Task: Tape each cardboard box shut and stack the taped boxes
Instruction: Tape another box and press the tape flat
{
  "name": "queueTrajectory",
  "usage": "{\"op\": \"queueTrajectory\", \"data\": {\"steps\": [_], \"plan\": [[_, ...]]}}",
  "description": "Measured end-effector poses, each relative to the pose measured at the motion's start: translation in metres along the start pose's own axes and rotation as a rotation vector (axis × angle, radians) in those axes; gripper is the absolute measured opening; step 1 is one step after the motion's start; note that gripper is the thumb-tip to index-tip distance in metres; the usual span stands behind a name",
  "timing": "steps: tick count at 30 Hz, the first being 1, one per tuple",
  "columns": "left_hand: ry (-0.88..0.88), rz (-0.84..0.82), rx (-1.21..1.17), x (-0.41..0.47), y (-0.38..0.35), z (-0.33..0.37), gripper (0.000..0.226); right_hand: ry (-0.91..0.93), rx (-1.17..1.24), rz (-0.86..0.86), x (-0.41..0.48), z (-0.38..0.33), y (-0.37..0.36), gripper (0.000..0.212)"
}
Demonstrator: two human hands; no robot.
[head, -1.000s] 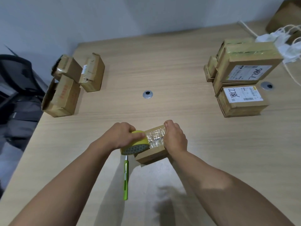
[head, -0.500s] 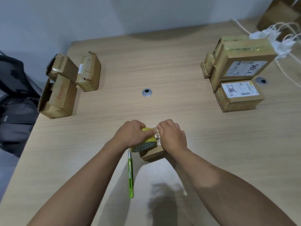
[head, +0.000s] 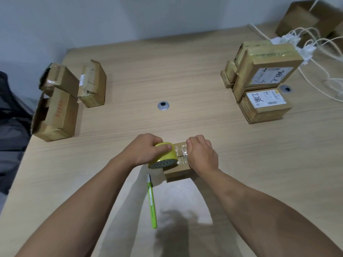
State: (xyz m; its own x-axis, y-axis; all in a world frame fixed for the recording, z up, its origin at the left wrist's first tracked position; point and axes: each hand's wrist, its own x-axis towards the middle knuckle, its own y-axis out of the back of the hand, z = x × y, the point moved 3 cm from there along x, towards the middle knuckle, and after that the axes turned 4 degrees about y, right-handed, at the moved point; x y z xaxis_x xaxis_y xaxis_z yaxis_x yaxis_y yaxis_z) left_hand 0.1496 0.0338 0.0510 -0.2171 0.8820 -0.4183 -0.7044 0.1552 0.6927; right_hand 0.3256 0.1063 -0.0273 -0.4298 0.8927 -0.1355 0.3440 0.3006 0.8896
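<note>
Left hand (head: pixel 146 152) grips the tape roll (head: pixel 165 157) left of the small box (head: pixel 177 172). Right hand (head: pixel 202 154) (fingers curled) clasps that box.

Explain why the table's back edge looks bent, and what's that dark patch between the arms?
Head view: the wide-angle lens bows the far edge of the table, distortion only. Head view: the dark patch is a soft shadow, probably the person's own. Head view: clear tape between the tape roll and the small box glints.
</note>
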Motion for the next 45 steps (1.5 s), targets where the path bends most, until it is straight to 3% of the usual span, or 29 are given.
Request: {"op": "queueTrajectory", "data": {"steps": [8, 25, 35, 43, 45], "plan": [[0.059, -0.027, 0.237, 0.008, 0.009, -0.020, 0.049, -0.004, -0.010, -0.017, 0.000, 0.001, 0.001, 0.042], [0.186, -0.045, 0.172, 0.014, -0.026, -0.070, 0.050, 0.014, 0.026, -0.014, 0.002, 0.002, 0.001, 0.040], [0.234, -0.024, -0.126, 0.012, -0.036, -0.080, 0.039, -0.038, 0.056, 0.011, 0.001, 0.001, 0.002, 0.039], [0.124, 0.058, -0.457, -0.001, -0.037, -0.060, 0.040, -0.104, 0.215, 0.041, 0.001, 0.016, 0.013, 0.036], [0.080, 0.063, -0.530, -0.005, -0.030, -0.055, 0.032, -0.118, 0.259, 0.056, 0.002, 0.023, 0.015, 0.035]]}}
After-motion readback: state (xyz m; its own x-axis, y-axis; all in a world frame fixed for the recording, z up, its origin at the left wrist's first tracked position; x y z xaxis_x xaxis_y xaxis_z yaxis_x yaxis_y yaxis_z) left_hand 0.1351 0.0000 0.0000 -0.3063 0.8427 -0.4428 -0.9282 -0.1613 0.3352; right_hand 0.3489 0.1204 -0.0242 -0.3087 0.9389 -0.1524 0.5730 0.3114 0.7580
